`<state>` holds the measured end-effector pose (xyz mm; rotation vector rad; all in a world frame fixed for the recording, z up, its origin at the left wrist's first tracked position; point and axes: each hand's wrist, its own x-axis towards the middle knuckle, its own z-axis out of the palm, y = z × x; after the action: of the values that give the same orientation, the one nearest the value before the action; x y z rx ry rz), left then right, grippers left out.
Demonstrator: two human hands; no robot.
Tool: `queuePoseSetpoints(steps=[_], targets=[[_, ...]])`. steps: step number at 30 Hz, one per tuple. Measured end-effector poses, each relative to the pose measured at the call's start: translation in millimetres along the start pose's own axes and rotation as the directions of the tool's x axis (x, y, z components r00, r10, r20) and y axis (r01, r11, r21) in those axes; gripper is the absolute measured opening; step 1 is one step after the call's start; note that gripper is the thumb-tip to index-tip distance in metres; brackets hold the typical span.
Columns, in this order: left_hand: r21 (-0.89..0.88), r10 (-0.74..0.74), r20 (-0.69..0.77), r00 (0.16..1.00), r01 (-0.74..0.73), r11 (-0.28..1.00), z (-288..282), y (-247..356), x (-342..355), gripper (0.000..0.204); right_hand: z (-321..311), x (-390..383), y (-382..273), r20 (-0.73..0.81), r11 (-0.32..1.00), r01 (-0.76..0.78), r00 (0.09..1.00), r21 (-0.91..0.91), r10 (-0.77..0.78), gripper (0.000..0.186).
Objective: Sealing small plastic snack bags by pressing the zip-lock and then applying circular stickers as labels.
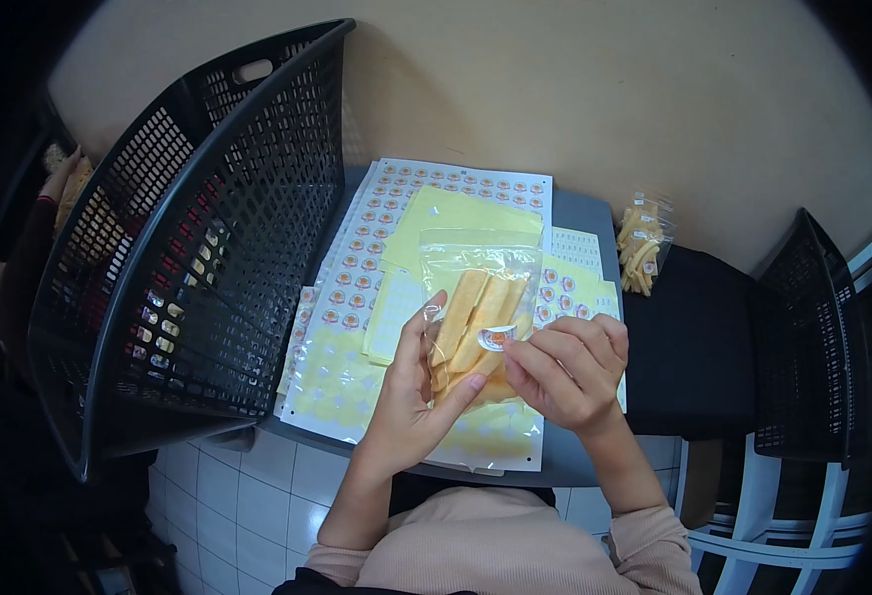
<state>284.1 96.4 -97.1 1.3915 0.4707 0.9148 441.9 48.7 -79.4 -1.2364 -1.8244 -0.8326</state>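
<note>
A clear plastic pouch (481,248) with long pale-yellow snack sticks (466,312) inside is in my left hand (411,397). The fingers wrap round its left side and the thumb lies across its lower front. My right hand (575,372) is closed in a pinch at the right of the pouch. Its fingertips hold the edge of a small white round sticker (497,338) with an orange print, which lies against the pouch's front. I cannot tell how much of the sticker touches the plastic.
Sticker sheets (357,258) and yellow backing paper (436,213) cover the grey table (590,213). A tall black basket (208,238) stands at left; beyond it shows another person's hand (62,174). Filled pouches (644,243) lie on a black seat (699,337) at right, near another basket (813,347).
</note>
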Motion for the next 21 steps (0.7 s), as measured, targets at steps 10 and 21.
queuePoseSetpoints(steps=[10,21], targets=[[-0.044,0.025,-0.062,0.998,-0.027,0.999,-0.3,-2.4,0.4,0.066,-3.8,7.1,-5.1,0.301,0.999,-0.024,0.954,0.028,0.014,0.026],[-0.070,0.024,-0.011,1.000,-0.025,0.997,1.7,-4.6,-0.3,0.068,-5.8,-2.4,2.4,0.443,0.933,-0.224,0.893,0.282,0.080,0.033]])
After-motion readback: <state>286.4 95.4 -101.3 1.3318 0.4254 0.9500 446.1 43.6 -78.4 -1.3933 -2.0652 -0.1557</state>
